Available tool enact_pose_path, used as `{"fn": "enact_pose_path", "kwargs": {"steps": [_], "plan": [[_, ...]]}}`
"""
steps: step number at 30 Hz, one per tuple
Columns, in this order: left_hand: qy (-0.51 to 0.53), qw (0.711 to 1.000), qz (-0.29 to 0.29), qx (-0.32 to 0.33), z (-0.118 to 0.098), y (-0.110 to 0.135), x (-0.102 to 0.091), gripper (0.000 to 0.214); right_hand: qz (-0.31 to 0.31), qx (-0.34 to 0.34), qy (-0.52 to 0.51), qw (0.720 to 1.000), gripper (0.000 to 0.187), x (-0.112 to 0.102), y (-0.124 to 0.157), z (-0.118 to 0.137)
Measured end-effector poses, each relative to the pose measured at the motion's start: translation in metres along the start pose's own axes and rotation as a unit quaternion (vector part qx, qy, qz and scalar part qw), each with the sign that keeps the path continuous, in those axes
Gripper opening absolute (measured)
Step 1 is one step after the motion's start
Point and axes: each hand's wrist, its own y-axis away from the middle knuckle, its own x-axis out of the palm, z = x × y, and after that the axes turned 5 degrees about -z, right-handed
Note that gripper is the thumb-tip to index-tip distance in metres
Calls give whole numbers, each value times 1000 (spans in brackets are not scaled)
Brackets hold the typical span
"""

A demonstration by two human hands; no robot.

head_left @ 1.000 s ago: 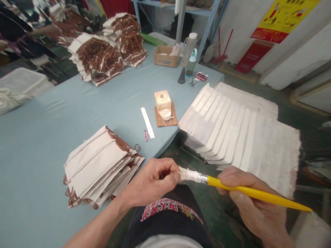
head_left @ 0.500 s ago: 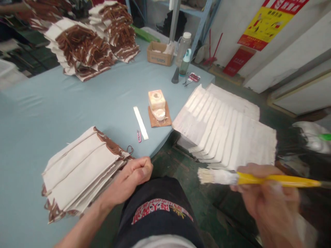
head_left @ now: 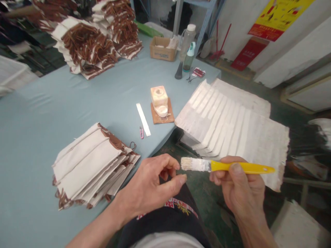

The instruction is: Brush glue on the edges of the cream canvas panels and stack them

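Observation:
My right hand [head_left: 239,187] grips a paintbrush [head_left: 229,166] by its yellow handle, its white-coated bristles pointing left. Close to the bristle tips is my left hand [head_left: 157,184], thumb and fingers apart with nothing between them. Left of that hand, a stack of cream fabric pieces [head_left: 88,162] with brown trim and cords lies on the table. Beyond my right hand, overlapping whitish strips or sheets [head_left: 227,120] fan out past the table's corner. A block-shaped container with white paste [head_left: 159,100] stands on a brown patch [head_left: 170,115].
On the blue table [head_left: 108,100] are a white strip [head_left: 143,119] and pink thread snips [head_left: 141,133]. Farther back stand a cardboard box [head_left: 163,53], a spray bottle [head_left: 189,58] and a clear jug [head_left: 186,39]. Big fabric piles [head_left: 90,51] sit at the far left.
My left hand has opened from a fist and moved right, towards the brush. The paintbrush in my right hand has come left and slightly up. The view has shifted a little.

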Motion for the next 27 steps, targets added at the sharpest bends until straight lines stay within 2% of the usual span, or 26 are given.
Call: {"fn": "enact_pose_path", "kwargs": {"steps": [6,10,12,14,16,18,21,25,27], "plan": [[-29,999,-1,40,-2,-6,8,19,25,-38,77,996,21,-9,10,1],[16,998,52,32,5,-8,6,21,29,-29,86,995,25,-15,6,10],[47,996,72,-2,15,-6,0,18,-34,-14,60,998,28,-22,-3,14],[55,995,60,-51,26,-5,-5,19,-127,0,34,991,32,-28,-13,17],[49,995,37,-85,34,-4,-6,24,-174,22,31,984,37,-30,-20,17],[42,995,26,-82,33,-5,-2,33,-158,34,42,986,45,-27,-21,13],[34,998,21,-43,22,-8,9,41,-127,4,54,990,50,-14,-16,4],[37,998,33,-43,9,-9,16,18,-122,-21,58,991,41,-1,-9,-1],[54,996,29,-59,7,-8,17,17,-115,-27,54,991,41,1,-7,0]]}}
